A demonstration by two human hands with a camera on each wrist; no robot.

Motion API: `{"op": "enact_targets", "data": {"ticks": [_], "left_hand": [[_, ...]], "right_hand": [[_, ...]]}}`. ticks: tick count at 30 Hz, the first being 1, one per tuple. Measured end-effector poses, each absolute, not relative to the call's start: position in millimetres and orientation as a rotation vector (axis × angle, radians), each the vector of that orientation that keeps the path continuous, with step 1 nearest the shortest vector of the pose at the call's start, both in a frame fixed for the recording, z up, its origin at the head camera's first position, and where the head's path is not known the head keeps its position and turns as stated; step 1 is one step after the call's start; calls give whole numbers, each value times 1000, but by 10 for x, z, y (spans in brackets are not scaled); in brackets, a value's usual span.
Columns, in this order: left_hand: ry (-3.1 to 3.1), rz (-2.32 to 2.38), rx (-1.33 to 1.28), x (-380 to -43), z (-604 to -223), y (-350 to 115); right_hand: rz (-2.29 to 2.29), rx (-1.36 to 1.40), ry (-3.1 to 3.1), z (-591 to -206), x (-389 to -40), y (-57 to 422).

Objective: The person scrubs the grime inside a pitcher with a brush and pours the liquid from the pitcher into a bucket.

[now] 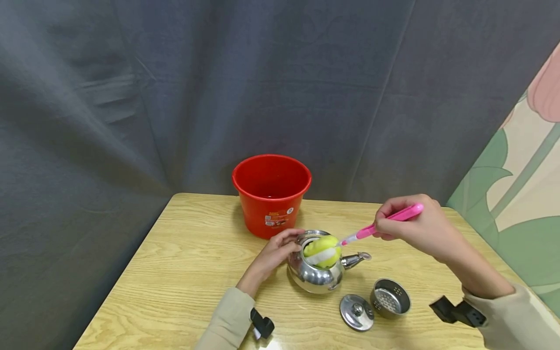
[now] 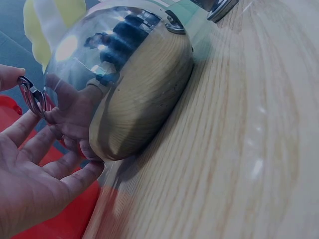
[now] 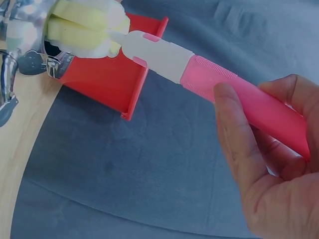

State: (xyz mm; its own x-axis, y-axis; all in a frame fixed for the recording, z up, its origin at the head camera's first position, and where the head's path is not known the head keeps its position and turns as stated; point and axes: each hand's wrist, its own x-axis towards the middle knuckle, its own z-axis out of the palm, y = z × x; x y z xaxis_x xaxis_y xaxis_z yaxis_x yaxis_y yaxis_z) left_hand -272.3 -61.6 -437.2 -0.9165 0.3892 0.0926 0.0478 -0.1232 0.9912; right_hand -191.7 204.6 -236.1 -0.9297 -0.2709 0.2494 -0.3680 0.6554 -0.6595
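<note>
A shiny steel teapot (image 1: 316,278) with a spout stands on the wooden table, its top uncovered. My left hand (image 1: 276,253) holds it from the side; the left wrist view shows thumb and forefinger at the metal handle (image 2: 33,97) and the other fingertips against the round body. In my right hand (image 1: 413,224) is the pink handle (image 3: 249,102) of a sponge brush, gripped between thumb and fingers. Its yellow and white sponge head (image 1: 323,251) sits at the teapot's mouth, the lower part hidden inside the opening.
Behind the teapot stands a red bucket (image 1: 272,198). To the front right, a steel lid (image 1: 357,313) with a knob lies beside a perforated strainer cup (image 1: 390,298). A dark grey curtain (image 1: 280,87) hangs behind the wooden table (image 1: 175,272).
</note>
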Motion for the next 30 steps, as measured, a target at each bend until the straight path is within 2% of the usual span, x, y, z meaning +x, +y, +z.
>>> {"op": "enact_targets", "data": {"ticks": [18, 25, 30], "left_hand": [[1907, 2130, 486, -2726, -4339, -632], [1902, 2111, 489, -2527, -4041, -663], [1890, 2121, 495, -2521, -4042, -657]], "right_hand": [[1083, 601, -2715, -2259, -1802, 2099], [1054, 576, -2729, -2253, -1772, 2118], [1036, 579, -2725, -2243, -1760, 2128]]}}
